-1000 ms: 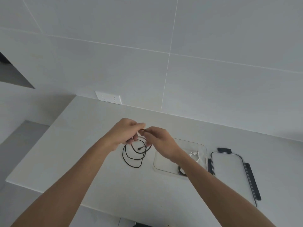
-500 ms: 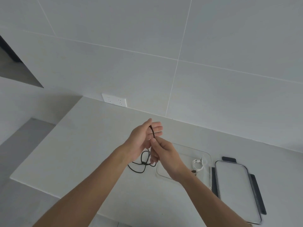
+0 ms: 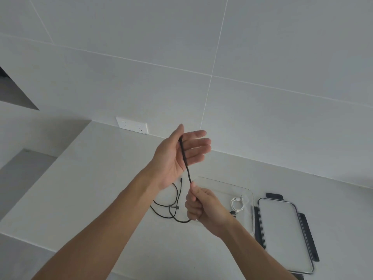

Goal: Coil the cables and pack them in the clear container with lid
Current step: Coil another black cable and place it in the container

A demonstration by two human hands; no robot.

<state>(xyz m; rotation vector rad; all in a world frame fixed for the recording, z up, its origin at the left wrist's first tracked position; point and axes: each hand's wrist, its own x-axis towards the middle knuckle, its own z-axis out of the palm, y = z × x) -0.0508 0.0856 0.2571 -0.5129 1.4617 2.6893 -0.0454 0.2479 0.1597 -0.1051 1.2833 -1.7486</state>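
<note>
A black cable (image 3: 185,158) runs taut between my two hands above the white counter (image 3: 84,188). My left hand (image 3: 177,156) is raised with its fingers straight, and its thumb pinches the cable's upper end against the index finger. Lower down, my right hand (image 3: 201,207) grips the cable in a fist. The rest of the cable lies in loose loops on the counter (image 3: 171,213) under my hands. The clear container (image 3: 249,199) stands open to the right, partly hidden by my right hand, with a coiled white cable (image 3: 237,204) inside.
The container's lid (image 3: 282,235), clear with black clips, lies flat to the right of the container. A white wall socket (image 3: 132,125) sits at the back of the counter. The counter's front edge runs along the lower left, with a lower grey surface (image 3: 24,174) beyond.
My left hand has opened its fingers and risen. My right hand has slid down the cable, stretching a straight length between the hands. The loops have dropped onto the counter.
</note>
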